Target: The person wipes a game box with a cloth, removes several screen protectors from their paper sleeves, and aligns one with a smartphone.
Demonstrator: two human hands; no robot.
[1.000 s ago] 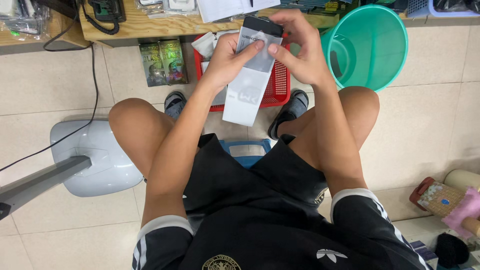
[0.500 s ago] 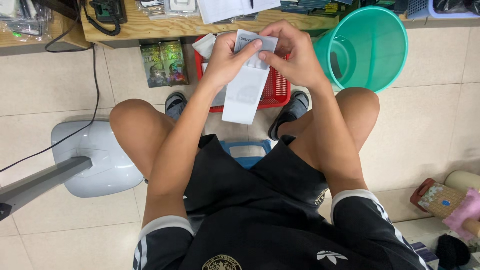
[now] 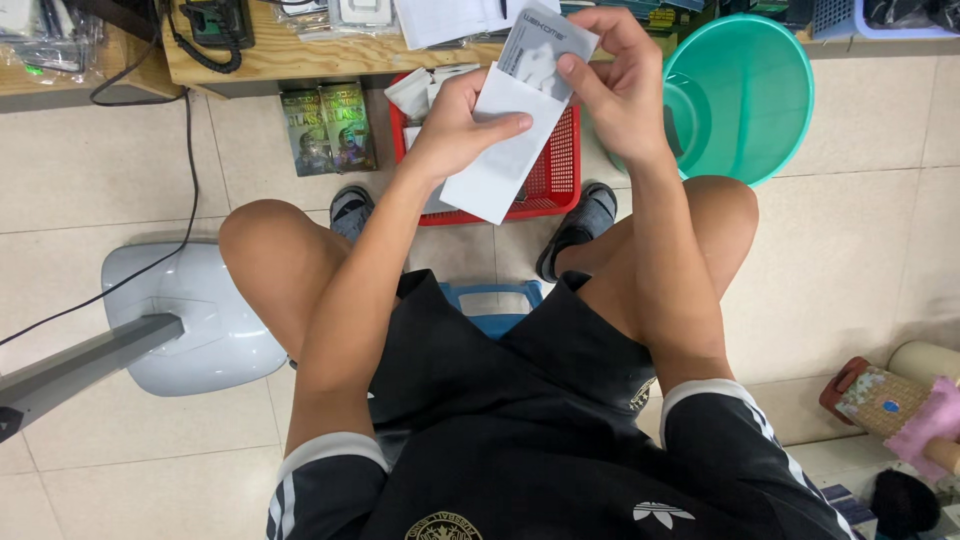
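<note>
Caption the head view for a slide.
Seated person's left hand holds a white sleeve while right hand grips a grey card at its mouth.

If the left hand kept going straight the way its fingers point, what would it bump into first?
The left hand points toward the right hand. It would likely meet the grey card sticking out of the white envelope first, though depth is unclear.

White envelope (image 3: 497, 160) with grey card (image 3: 540, 42) at its top. Red mesh basket (image 3: 548, 170). Teal bucket (image 3: 745, 95). Black shorts (image 3: 520, 420) with white stripes, gold crest. Blue stool (image 3: 492, 300). Grey sandals (image 3: 585, 215). Beige floor tiles (image 3: 80, 160). Pale grey-white stand base (image 3: 190, 310). Pink cloth (image 3: 930, 420).
</note>
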